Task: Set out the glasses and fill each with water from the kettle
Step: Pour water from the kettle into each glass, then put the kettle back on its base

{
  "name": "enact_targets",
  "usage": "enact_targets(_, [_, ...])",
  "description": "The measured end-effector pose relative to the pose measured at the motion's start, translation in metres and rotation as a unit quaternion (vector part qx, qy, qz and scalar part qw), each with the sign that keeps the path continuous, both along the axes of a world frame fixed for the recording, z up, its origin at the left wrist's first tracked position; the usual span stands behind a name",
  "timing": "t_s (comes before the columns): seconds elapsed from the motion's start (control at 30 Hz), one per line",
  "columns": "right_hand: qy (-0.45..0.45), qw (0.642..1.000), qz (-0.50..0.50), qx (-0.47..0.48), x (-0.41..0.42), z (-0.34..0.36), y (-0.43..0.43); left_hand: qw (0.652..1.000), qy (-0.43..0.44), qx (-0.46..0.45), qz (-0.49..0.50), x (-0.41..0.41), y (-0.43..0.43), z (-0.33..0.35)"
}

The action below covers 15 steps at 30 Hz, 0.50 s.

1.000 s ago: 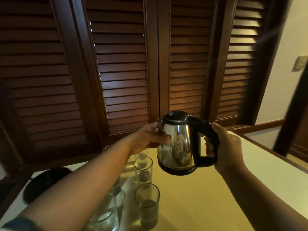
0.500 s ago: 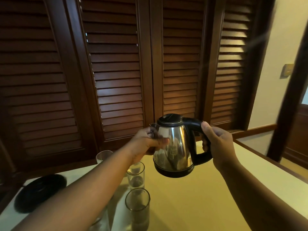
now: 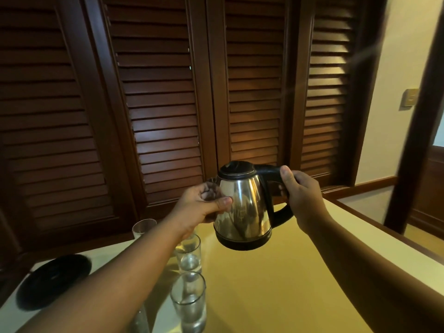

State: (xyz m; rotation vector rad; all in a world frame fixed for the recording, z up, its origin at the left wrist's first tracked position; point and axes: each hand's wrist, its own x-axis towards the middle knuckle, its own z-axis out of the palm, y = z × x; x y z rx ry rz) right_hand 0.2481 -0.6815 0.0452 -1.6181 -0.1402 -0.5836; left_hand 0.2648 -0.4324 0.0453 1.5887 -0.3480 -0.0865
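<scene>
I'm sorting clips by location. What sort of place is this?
Probably a hotel room or a bedroom at home: dark louvred wooden doors, a pale table with drinking glasses and an electric kettle.

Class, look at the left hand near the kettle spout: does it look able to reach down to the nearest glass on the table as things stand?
Probably yes. The left hand rests against the kettle, not gripping it; the right hand holds the handle. The nearest glass stands uncovered below the left forearm.
</scene>
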Motion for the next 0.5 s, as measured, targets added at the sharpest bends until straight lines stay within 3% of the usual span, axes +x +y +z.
enact_targets(0.5, [-0.013, 0.995, 0.088, 0.054, 0.024, 0.006, 0.018, 0.994, -0.047, -0.052, 0.085, -0.014, 0.016, 0.026])
